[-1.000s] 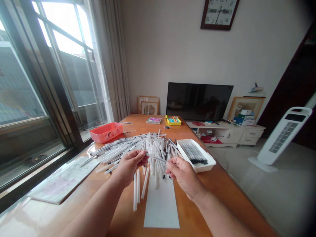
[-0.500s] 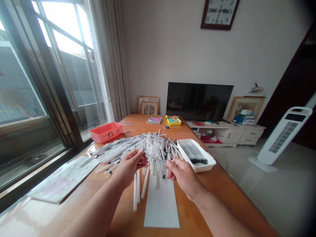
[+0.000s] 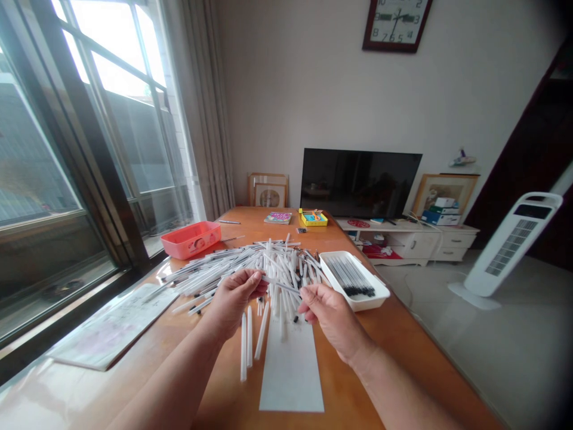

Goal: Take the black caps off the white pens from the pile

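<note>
Left hand (image 3: 238,295) and right hand (image 3: 329,313) pinch a tube (image 3: 285,287) at opposite ends — likely for control; box (image 3: 364,304) near right — presumably for reach.

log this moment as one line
left hand: pinching pen, one end; right hand: pinching other end; pen pile: on table; white box: right, pens inside

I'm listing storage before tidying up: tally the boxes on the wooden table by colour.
Red box: 1
White box: 1
Yellow box: 1
Total: 3
</note>
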`<state>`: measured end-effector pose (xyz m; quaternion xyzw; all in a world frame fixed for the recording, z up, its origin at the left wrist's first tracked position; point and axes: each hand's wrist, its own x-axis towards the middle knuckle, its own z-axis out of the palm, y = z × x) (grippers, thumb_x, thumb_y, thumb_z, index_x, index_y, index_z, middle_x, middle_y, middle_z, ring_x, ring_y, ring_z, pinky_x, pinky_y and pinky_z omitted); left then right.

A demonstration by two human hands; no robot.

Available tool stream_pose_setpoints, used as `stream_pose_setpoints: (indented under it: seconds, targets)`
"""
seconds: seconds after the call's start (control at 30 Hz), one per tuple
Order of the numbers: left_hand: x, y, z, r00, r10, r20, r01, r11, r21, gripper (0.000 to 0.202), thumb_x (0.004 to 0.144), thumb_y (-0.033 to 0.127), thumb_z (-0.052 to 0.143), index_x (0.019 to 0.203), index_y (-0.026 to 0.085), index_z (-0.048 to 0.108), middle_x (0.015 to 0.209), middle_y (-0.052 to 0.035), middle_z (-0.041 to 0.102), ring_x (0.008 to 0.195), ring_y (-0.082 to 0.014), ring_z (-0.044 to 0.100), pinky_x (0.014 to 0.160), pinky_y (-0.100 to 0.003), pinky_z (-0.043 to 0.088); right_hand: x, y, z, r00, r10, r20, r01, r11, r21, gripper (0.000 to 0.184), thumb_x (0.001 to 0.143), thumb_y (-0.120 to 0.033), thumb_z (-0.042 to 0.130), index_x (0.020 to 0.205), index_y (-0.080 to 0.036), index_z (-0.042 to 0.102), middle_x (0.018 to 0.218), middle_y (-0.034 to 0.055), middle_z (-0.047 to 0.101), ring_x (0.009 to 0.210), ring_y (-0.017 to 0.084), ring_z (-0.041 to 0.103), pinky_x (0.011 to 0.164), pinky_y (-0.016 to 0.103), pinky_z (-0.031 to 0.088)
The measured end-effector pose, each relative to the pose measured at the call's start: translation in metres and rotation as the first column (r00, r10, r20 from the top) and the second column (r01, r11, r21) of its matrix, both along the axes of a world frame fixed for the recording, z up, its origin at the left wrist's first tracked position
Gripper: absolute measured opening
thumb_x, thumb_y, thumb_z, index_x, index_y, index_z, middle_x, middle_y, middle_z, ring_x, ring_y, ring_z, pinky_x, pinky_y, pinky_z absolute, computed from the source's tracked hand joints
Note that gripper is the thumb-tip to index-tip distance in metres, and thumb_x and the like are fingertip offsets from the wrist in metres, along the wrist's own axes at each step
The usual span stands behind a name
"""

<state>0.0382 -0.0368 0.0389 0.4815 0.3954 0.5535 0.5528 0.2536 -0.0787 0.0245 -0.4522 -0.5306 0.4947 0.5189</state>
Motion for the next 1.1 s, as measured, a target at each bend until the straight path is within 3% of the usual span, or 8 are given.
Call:
stream_pose_setpoints:
  seconds: [0.13,0.4,0.6,0.8,1.1]
  targets:
    - [-0.0006,0.0016,-0.0014,1.0,0.012,0.022,-0.012,1.0,-0.024,0.028,0.076,0.039,0.078,0.088,0.015,0.071,0.079,-0.0066,0.071,0.074,-0.0153,0.066,0.077,-0.028,0.052,0.0003,0.002,-0.0019,0.999,-0.01,-0.035,0.012,0.998,0.065,0.031,0.083,-0.045,0.07,0.096,-0.018,0.061,0.074,0.0008,0.066,0.065,0.012,0.053,0.063,0.025,0.042]
    - [-0.0025,-0.0011,0.0012,0.999,-0.029,0.045,0.028,0.999,0.027,0.031,0.076,0.038,0.078,0.096,0.015,0.074,0.093,-0.0095,0.074,0.084,-0.0177,0.068,0.088,-0.032,0.052,0.0027,0.0001,0.0,0.998,-0.011,0.062,0.012,1.0,-0.019,0.044,0.089,-0.058,0.056,0.079,-0.015,0.063,0.057,0.0011,0.061,0.051,0.01,0.046,0.054,0.024,0.036]
    - [0.0022,-0.0049,0.0051,0.999,-0.03,0.023,0.029,0.999,0.032,0.035,0.078,0.044,0.075,0.1,0.016,0.074,0.089,-0.0102,0.076,0.084,-0.0194,0.069,0.085,-0.032,0.052,0.0015,0.0004,0.0004,0.998,-0.047,0.04,0.048,0.999,-0.024,0.051,0.087,-0.064,0.054,0.076,-0.015,0.064,0.054,0.0013,0.06,0.05,0.01,0.046,0.053,0.023,0.036]
    - [0.0031,-0.0053,0.0055,0.999,0.025,-0.023,-0.024,0.998,0.066,0.03,0.071,0.036,0.082,0.093,0.016,0.074,0.087,-0.0078,0.076,0.082,-0.0192,0.069,0.084,-0.031,0.051,0.0005,0.0,-0.0008,0.999,-0.019,0.028,0.021,0.999,-0.049,0.053,0.088,-0.066,0.051,0.072,-0.017,0.061,0.046,-0.0008,0.054,0.045,0.01,0.042,0.05,0.024,0.033]
    - [0.0033,-0.0062,0.0061,0.994,-0.048,0.097,0.047,0.999,0.011,0.027,0.079,0.037,0.074,0.092,0.014,0.072,0.088,-0.0104,0.074,0.085,-0.0207,0.069,0.087,-0.036,0.052,-0.0005,0.002,-0.0022,0.996,-0.062,0.059,0.062,0.998,-0.012,0.054,0.088,-0.067,0.05,0.071,-0.017,0.061,0.047,-0.0014,0.053,0.045,0.01,0.041,0.05,0.024,0.033]
